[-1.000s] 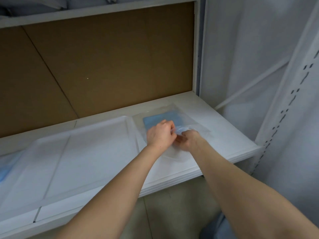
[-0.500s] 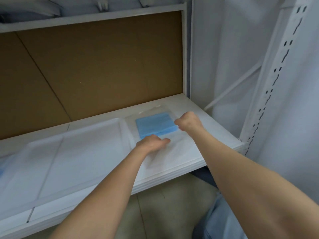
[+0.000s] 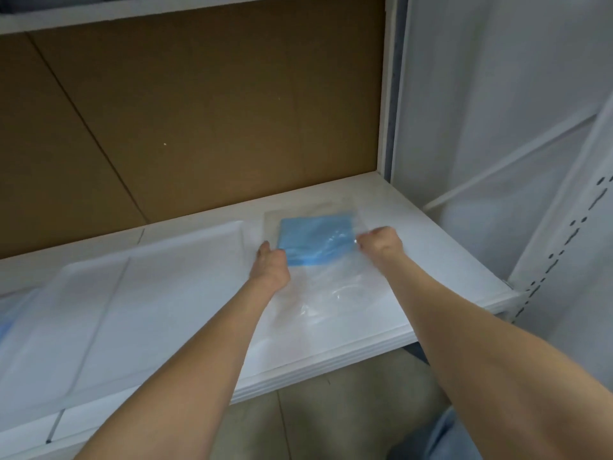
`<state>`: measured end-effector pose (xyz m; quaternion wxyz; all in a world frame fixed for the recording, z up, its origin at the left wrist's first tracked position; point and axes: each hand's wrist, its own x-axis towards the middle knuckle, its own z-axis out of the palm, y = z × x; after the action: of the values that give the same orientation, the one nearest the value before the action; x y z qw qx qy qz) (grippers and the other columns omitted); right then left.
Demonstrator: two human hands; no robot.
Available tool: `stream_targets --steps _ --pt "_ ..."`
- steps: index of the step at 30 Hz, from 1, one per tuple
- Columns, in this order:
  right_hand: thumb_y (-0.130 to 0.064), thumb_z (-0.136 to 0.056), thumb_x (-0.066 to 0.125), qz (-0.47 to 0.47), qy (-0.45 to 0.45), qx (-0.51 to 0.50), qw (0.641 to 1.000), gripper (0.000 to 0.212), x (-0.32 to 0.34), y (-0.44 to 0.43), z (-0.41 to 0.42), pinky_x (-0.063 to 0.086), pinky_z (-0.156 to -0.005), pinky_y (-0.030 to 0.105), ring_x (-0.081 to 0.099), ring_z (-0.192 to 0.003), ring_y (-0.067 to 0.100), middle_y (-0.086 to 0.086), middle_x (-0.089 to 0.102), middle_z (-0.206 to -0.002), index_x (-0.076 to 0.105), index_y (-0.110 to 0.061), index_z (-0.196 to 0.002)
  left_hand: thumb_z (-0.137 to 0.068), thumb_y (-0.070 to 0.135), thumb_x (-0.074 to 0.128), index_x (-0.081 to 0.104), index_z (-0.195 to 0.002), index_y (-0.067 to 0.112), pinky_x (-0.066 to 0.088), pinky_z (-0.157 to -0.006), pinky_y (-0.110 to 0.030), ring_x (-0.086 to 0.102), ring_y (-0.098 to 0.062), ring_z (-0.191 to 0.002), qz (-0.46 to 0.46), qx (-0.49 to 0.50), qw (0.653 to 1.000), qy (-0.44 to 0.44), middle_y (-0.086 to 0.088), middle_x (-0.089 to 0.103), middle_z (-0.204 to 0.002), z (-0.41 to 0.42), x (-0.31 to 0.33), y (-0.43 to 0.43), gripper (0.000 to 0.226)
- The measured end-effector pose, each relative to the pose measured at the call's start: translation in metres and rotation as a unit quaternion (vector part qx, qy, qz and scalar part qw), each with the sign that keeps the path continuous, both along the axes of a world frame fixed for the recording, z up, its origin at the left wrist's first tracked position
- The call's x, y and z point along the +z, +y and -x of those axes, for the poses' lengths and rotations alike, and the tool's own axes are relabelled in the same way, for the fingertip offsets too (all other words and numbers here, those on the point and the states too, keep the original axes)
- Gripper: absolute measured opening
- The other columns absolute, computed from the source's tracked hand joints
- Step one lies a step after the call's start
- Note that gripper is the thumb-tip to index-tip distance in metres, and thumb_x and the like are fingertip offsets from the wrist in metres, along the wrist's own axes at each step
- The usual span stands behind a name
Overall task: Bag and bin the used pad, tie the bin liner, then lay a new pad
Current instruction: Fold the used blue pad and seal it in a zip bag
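A folded blue pad (image 3: 315, 239) lies inside a clear plastic bag (image 3: 331, 287) on the right part of the white shelf (image 3: 431, 260). My left hand (image 3: 270, 263) pinches the bag's left edge beside the pad. On the opposite edge, my right hand (image 3: 381, 244) grips the bag in a closed fist. The two hands hold the bag stretched between them, and its near end lies crumpled on the shelf toward me.
A shallow white tray (image 3: 116, 293) takes up the left of the shelf. Brown board (image 3: 199, 111) backs the shelf. A perforated white upright (image 3: 564, 244) and white sheeting stand at the right. Something blue (image 3: 4, 330) shows at the far left edge. Floor tiles (image 3: 331, 419) lie below.
My hands have moved apart from the middle of the bag to its left and right edges. The blue pad now shows uncovered between them.
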<state>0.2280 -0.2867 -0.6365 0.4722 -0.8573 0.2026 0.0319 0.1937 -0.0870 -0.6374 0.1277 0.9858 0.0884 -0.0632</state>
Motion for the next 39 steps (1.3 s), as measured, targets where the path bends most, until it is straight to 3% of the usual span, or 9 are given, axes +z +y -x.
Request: stream_targets --steps 7,13,16,20,24,26,28,34,39 --pt "-0.02 -0.084 0.055 0.122 0.051 0.033 0.991 0.012 -0.008 -0.011 0.014 0.043 -0.07 0.028 0.059 -0.083 0.029 0.008 0.061 -0.092 0.056 -0.012 -0.093 -0.092 0.002 0.039 0.037 -0.145 0.032 0.021 -0.116 -0.024 0.024 -0.016 -0.144 -0.03 -0.158 0.987 0.026 0.008 0.017 -0.158 0.007 -0.009 0.01 0.061" --pt "-0.035 -0.085 0.068 0.088 0.09 0.102 0.987 0.028 0.005 -0.016 0.035 0.043 -0.066 0.027 0.053 -0.061 0.015 0.003 0.057 -0.071 0.051 -0.013 -0.079 -0.093 0.046 0.05 0.039 -0.144 0.029 0.027 -0.114 -0.031 0.031 -0.018 -0.14 -0.001 -0.144 0.989 0.04 0.003 0.029 -0.153 0.026 -0.001 0.009 0.055" --pt "-0.023 -0.087 0.068 0.034 0.113 0.105 0.987 0.028 0.016 -0.02 0.05 0.039 -0.052 0.025 0.052 -0.055 0.015 0.005 0.058 -0.067 0.048 -0.01 -0.071 -0.084 0.064 0.051 0.032 -0.146 0.037 0.018 -0.118 -0.034 0.021 -0.015 -0.144 0.097 -0.184 0.974 0.085 0.007 0.021 -0.157 0.048 0.004 0.0 0.07" --pt "-0.003 -0.092 0.055 -0.085 0.101 0.027 0.991 0.026 0.014 -0.028 0.061 0.036 -0.041 0.023 0.05 -0.048 0.016 0.01 0.059 -0.064 0.048 -0.009 -0.068 -0.081 0.067 0.055 0.013 -0.151 0.038 0.011 -0.121 -0.04 0.004 -0.015 -0.148 -0.02 -0.255 0.958 0.127 0.009 0.002 -0.161 0.069 -0.006 -0.002 0.086" --pt "-0.002 -0.098 0.045 -0.309 0.051 -0.055 0.948 0.015 0.024 -0.037 0.077 0.046 -0.035 0.016 0.058 -0.033 0.01 0.013 0.06 -0.07 0.053 -0.009 -0.087 -0.091 0.043 0.054 0.04 -0.142 0.031 0.032 -0.111 -0.034 0.033 -0.019 -0.139 -0.031 -0.219 0.974 0.054 0.003 0.035 -0.151 0.073 -0.006 0.002 0.055" --pt "-0.003 -0.098 0.045 -0.363 0.021 -0.059 0.93 0.011 0.029 -0.04 0.083 0.052 -0.04 0.018 0.062 -0.038 0.012 0.015 0.061 -0.073 0.056 -0.006 -0.096 -0.095 0.031 0.049 0.065 -0.105 0.019 0.047 -0.085 -0.033 0.056 -0.025 -0.111 -0.039 -0.182 0.982 -0.029 -0.001 0.062 -0.112 0.073 -0.002 0.001 0.023" --pt "0.0 -0.098 0.038 -0.338 0.003 -0.035 0.94 0.023 0.032 -0.042 0.082 0.055 -0.05 0.022 0.064 -0.057 0.017 0.012 0.059 -0.076 0.059 -0.006 -0.105 -0.095 0.036 0.05 0.065 -0.083 0.012 0.046 -0.071 -0.033 0.061 -0.028 -0.088 0.002 -0.12 0.99 -0.079 -0.005 0.063 -0.086 0.07 0.007 0.003 0.031" --pt "-0.03 -0.077 0.076 -0.089 -0.104 0.067 0.988 0.035 0.034 -0.041 0.074 0.05 -0.093 0.035 0.054 -0.112 0.024 0.005 0.054 -0.129 0.065 -0.025 -0.11 -0.092 0.033 0.057 0.072 -0.102 0.024 0.05 -0.092 -0.033 0.064 -0.022 -0.1 0.069 -0.105 0.99 -0.06 -0.001 0.07 -0.104 0.046 0.046 0.009 0.02" --pt "-0.023 -0.086 0.071 -0.161 -0.161 0.06 0.972 0.035 0.059 -0.033 0.063 0.037 -0.09 0.026 0.055 -0.108 0.019 0.001 0.059 -0.104 0.065 -0.003 -0.114 -0.091 0.026 0.059 0.073 -0.097 0.023 0.047 -0.092 -0.03 0.064 -0.015 -0.098 0.051 -0.136 0.988 -0.06 0.004 0.072 -0.095 0.024 0.083 0.012 0.015"
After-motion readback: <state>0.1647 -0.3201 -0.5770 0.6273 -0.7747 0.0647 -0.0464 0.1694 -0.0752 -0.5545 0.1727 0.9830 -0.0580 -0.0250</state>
